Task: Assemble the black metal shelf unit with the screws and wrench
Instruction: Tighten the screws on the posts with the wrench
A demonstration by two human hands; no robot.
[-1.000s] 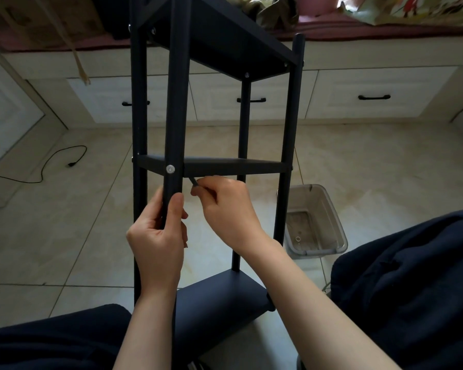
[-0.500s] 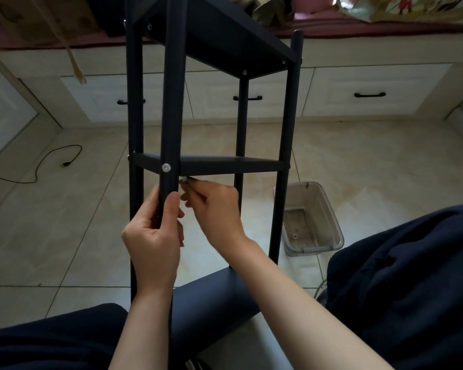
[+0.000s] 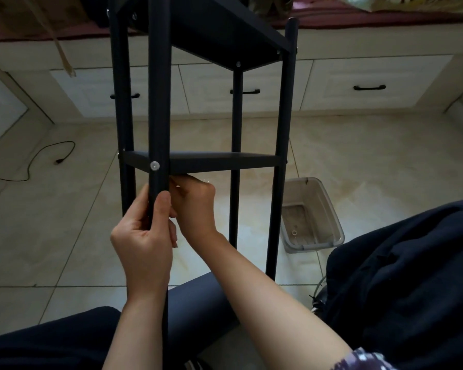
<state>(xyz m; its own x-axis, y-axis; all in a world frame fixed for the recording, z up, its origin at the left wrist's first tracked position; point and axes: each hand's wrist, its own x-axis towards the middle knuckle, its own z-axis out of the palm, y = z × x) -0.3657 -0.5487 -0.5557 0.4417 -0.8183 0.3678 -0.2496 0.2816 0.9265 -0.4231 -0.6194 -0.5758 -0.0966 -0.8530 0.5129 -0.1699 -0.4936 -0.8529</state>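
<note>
No brand, label or readable writing is shown on anything in view. The floor (image 3: 358,156) is laid with pale glossy tiles, and white drawers (image 3: 372,84) with black handles are set along the far wall beneath a cushioned ledge. A black cable (image 3: 46,161) is seen lying on the tiles at the left, and a clear plastic bin (image 3: 329,209) is placed on the floor just right of the frame, with a small ring-like part inside.

The black shelf unit (image 3: 211,161) is held upright at the centre, between dark-clothed legs, with its middle shelf at hand height and a silver screw (image 3: 154,165) seated in the near post. The left hand (image 3: 145,236) is wrapped around that near post just below the screw, thumb at the front. The right hand (image 3: 195,204) is raised behind the post with curled fingers pressed up under the middle shelf; what is pinched there is hidden, so its hold cannot be told.
</note>
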